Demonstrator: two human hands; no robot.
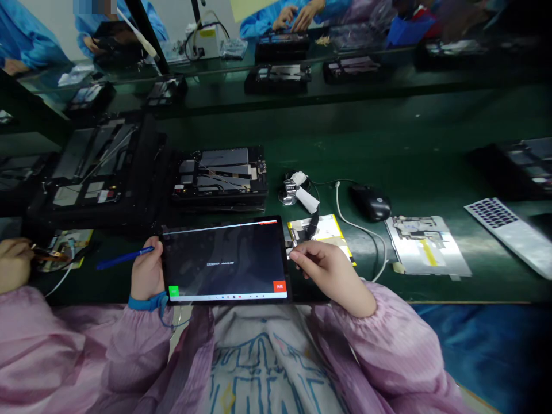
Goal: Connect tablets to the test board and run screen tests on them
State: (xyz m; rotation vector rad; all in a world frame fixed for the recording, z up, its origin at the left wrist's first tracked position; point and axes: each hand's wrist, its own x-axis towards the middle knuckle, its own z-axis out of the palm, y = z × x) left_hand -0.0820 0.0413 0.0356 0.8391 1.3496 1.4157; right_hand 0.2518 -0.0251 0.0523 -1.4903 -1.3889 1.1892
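A tablet point(224, 261) with a lit dark screen, a green box at its lower left and a red one at its lower right, lies in front of me. My left hand point(147, 270), with a blue band at the wrist, grips its left edge. A blue pen point(124, 258) sticks out leftward from the same hand. At the tablet's right edge, my right hand point(321, 267) is closed in a pinch; what lies between thumb and finger is too small to tell. Just beyond it is a yellow-edged battery-like panel point(334, 226) with a black connector point(313, 224) on it.
An opened tablet stack point(219, 172) stands behind, with a taller stack point(92, 167) further left. To the right are a mouse point(371, 201), a white cable point(360, 227), a silver plate point(426, 244) and a keyboard point(513, 233). A co-worker's hand point(15, 264) works at far left.
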